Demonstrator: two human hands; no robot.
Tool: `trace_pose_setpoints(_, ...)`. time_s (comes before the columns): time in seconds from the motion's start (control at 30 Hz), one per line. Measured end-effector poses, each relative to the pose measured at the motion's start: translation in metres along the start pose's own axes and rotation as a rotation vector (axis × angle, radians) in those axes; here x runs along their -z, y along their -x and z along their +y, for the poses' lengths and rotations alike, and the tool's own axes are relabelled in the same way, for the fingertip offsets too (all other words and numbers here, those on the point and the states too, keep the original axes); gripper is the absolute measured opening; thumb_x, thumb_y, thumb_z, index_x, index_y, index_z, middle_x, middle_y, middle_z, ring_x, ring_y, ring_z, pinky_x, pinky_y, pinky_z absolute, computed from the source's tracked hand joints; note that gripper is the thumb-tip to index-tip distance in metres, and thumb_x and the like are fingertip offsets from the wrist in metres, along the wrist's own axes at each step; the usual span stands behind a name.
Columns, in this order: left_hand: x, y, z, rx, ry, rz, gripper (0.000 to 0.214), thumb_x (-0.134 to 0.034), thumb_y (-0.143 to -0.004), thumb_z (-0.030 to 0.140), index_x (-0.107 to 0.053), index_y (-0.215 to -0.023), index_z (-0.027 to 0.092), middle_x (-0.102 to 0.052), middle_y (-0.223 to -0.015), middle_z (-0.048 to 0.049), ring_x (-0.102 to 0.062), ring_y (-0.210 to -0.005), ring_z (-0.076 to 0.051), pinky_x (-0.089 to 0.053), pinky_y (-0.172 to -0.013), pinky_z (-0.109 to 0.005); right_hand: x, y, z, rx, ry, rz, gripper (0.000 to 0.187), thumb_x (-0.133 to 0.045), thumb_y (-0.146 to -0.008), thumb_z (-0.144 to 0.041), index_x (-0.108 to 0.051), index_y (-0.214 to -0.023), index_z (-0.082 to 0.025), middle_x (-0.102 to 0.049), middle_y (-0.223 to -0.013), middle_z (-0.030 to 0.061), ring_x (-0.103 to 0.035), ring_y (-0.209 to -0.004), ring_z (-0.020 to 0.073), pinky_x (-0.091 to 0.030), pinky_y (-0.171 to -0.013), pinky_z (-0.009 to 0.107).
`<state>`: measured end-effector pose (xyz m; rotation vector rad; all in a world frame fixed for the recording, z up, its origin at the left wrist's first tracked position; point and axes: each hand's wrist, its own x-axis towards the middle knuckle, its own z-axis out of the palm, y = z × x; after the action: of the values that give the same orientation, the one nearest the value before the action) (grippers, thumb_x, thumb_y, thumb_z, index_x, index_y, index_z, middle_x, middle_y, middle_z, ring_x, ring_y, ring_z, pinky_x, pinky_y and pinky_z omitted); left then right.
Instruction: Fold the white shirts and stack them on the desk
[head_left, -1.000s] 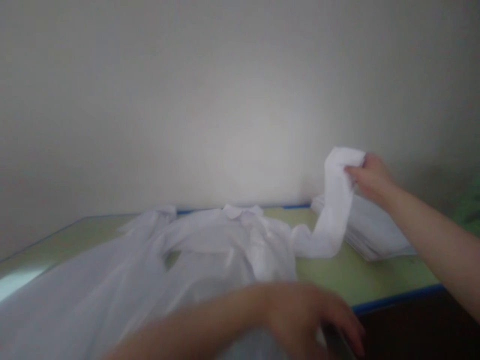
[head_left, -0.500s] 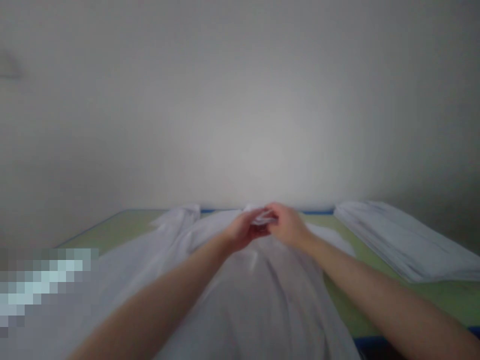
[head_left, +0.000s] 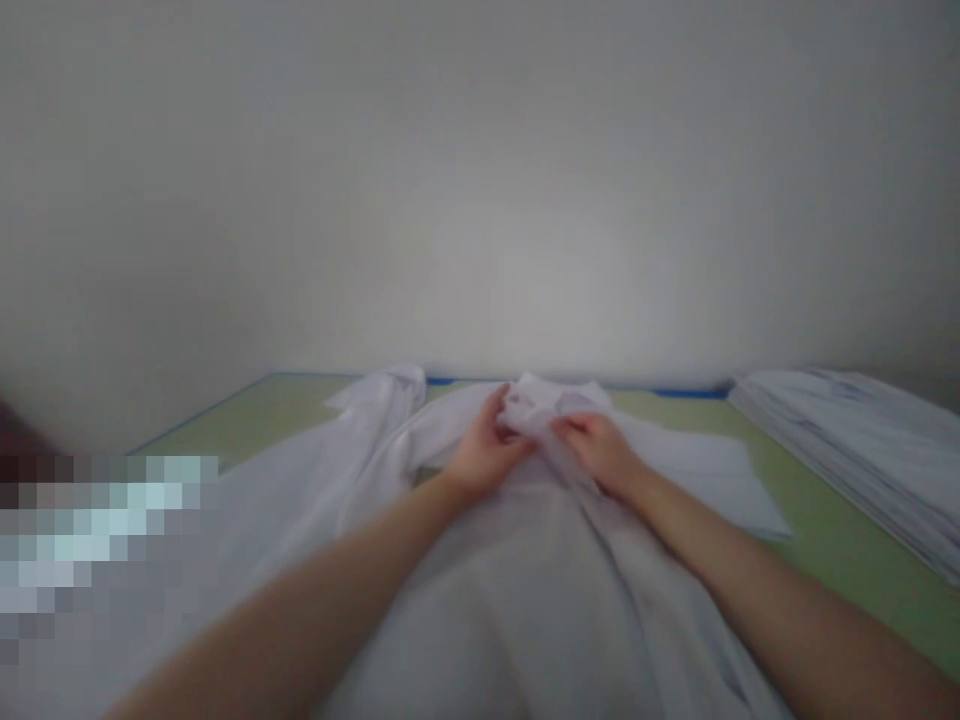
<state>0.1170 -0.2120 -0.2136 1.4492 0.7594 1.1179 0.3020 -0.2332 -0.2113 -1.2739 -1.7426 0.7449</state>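
Observation:
A white shirt (head_left: 525, 580) lies spread over a green table (head_left: 840, 540) with a blue rim. Both my hands are at its collar (head_left: 551, 400) near the table's far edge. My left hand (head_left: 484, 450) grips the collar's left side with fingers curled round the cloth. My right hand (head_left: 596, 450) pinches the collar's right side. One sleeve (head_left: 697, 480) lies flat to the right. The other sleeve (head_left: 382, 400) is bunched at the far left.
A stack of folded white cloth (head_left: 855, 450) lies at the right of the table. A plain pale wall (head_left: 480, 180) rises just behind the table's far edge. A pixelated patch covers the lower left.
A second ago my right hand held a sleeve up at the right. It laid the sleeve flat, and both hands came together at the collar and now pull it slightly apart.

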Motion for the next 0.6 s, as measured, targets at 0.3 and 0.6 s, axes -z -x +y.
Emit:
trace_pose_setpoints(0.3, 0.0, 0.004, 0.009, -0.3, -0.77, 0.079, 0.027, -0.069, -0.072, 0.035, -0.066, -0.092, 0.018, -0.062, -0.081, -0.0032, -0.057, -0.077, -0.016, -0.047, -0.076, -0.03, -0.005, 0.009, 0.0, -0.063, -0.092, -0.041, 0.03, -0.055, -0.078, -0.041, -0.072, -0.084, -0.016, -0.066, -0.072, 0.0018, -0.056, -0.066, 0.0137, -0.042, -0.059, 0.023)
trace_pose_setpoints(0.6, -0.003, 0.007, 0.017, -0.383, -0.71, 0.112, 0.02, -0.071, -0.069, 0.036, -0.062, -0.063, 0.019, -0.058, -0.078, -0.004, -0.053, -0.079, -0.017, -0.042, -0.078, -0.028, -0.006, 0.011, -0.007, -0.136, -0.185, 0.047, 0.025, -0.056, -0.075, -0.037, -0.072, -0.075, -0.017, -0.068, -0.072, 0.0033, -0.058, -0.073, 0.0165, -0.044, -0.067, 0.026)
